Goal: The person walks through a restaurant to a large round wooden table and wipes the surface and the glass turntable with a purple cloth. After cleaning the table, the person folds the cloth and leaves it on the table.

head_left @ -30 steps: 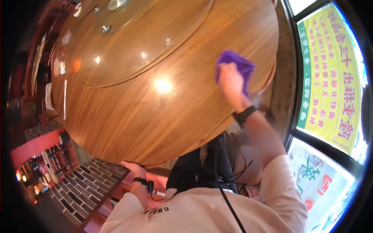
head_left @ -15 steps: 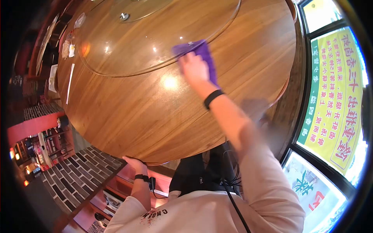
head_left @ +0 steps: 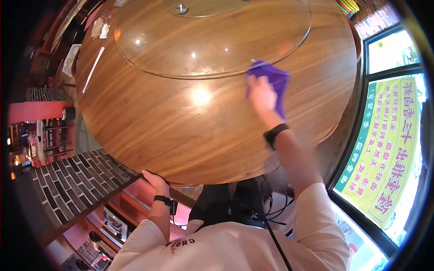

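Note:
My right hand [head_left: 263, 97], slightly smeared by motion, holds a purple cloth [head_left: 276, 81] against the round wooden table [head_left: 181, 131]. The cloth spreads beyond my fingertips and to their right, close to the rim of the glass turntable [head_left: 212, 54]. At the near left edge of the table, my left hand [head_left: 156, 180] rests against the rim with its fingers stretched out; part of it is hidden. Nothing shows in that hand.
A white paper strip [head_left: 93, 70] lies on the left of the table, with a crumpled white item [head_left: 105, 31] beyond it. A brick-patterned counter [head_left: 81, 180] adjoins the near left. Windows with a yellow-green poster [head_left: 384, 144] stand at right. Cables [head_left: 275, 210] hang below.
My right hand and the purple cloth have moved right along the turntable's edge and nearer to me. The view has shifted too. My left hand stays at the table rim.

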